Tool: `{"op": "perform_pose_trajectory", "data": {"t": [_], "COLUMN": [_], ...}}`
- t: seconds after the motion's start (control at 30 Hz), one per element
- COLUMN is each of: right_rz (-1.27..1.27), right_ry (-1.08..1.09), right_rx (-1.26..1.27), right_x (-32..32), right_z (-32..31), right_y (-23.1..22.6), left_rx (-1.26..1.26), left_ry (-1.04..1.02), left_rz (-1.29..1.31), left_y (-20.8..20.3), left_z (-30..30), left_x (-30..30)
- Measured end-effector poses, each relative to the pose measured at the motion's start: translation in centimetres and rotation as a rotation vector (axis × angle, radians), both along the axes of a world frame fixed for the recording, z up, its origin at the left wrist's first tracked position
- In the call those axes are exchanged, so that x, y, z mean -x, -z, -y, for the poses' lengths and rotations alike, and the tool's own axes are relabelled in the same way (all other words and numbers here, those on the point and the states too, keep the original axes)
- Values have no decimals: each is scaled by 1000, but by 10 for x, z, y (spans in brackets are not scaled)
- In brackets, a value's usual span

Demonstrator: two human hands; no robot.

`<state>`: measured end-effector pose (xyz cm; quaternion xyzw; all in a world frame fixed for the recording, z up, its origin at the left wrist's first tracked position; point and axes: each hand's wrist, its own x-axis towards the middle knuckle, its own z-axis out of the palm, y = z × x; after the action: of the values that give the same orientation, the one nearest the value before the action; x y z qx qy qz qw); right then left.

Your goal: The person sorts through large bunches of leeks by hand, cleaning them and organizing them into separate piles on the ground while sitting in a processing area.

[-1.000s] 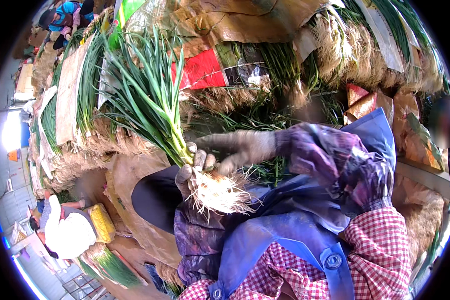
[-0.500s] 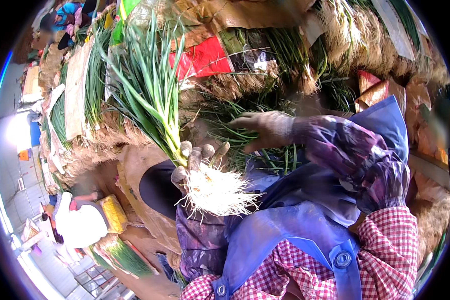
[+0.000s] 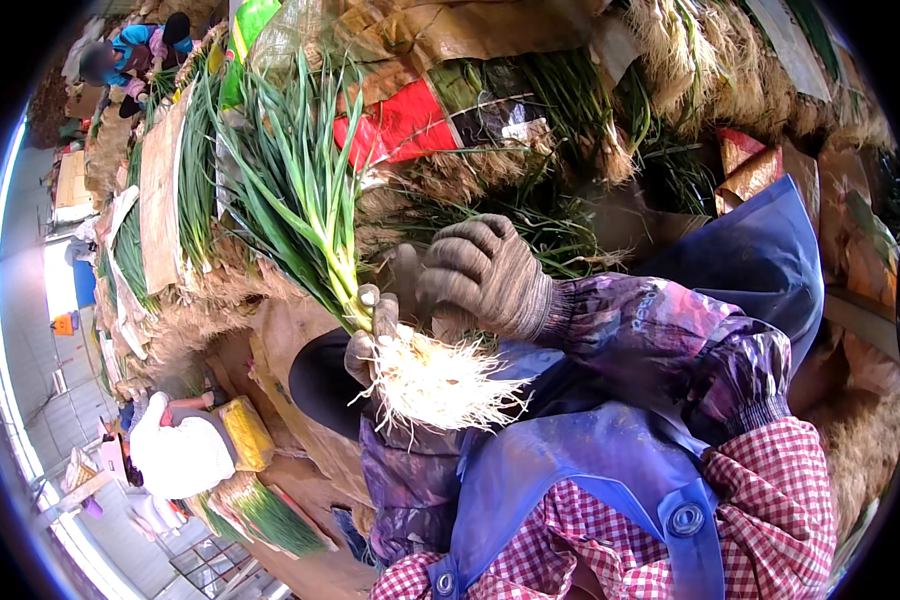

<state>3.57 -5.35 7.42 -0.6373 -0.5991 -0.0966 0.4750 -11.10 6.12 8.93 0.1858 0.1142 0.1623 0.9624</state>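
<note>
A bunch of green onions [image 3: 315, 215] is held in my gloved left hand [image 3: 375, 325]. The fingers wrap round the pale stems just above the roots. Long green leaves point up and to the left, while bushy white roots [image 3: 445, 385] spread to the right over my apron. Close to the right of the stems, my gloved right hand [image 3: 485, 275] has its fingers curled inward. Its fingertips are partly hidden and blurred, so what they hold, if anything, does not show. Loose green leaves [image 3: 570, 235] lie behind that hand.
Stacked green onions with dry roots [image 3: 240, 270] run along the left and back. A red sheet [image 3: 400, 122] and brown sheets lie on the pile. A person in white [image 3: 180, 450] is at the lower left beside a yellow bundle [image 3: 246, 432]; others work at the far upper left.
My right hand has moved left and toward me, from over the loose leaves to beside the bunch, and its fingers have curled. My left hand still grips the green onions.
</note>
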Motion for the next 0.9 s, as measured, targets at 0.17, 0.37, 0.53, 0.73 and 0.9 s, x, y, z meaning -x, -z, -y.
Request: {"op": "perform_pose_trajectory", "data": {"t": [0.17, 0.37, 0.53, 0.73, 0.9], "right_rz": [234, 381, 170, -610, -787], "right_ry": [-211, -457, -357, -462, -211], "right_rx": [324, 652, 1593, 332, 600], "right_x": [5, -15, -53, 32, 18], "right_z": [0, 3, 2, -81, -96], "right_y": [-3, 55, 103, 10, 60], "left_rx": [-2, -78, 8, -95, -88], "left_ry": [2, -16, 344, 67, 159], "left_rz": [36, 273, 493, 29, 307], "left_y": [1, -14, -24, -94, -87], "left_z": [7, -5, -28, 17, 5], "left_x": [-13, 23, 19, 19, 36]}}
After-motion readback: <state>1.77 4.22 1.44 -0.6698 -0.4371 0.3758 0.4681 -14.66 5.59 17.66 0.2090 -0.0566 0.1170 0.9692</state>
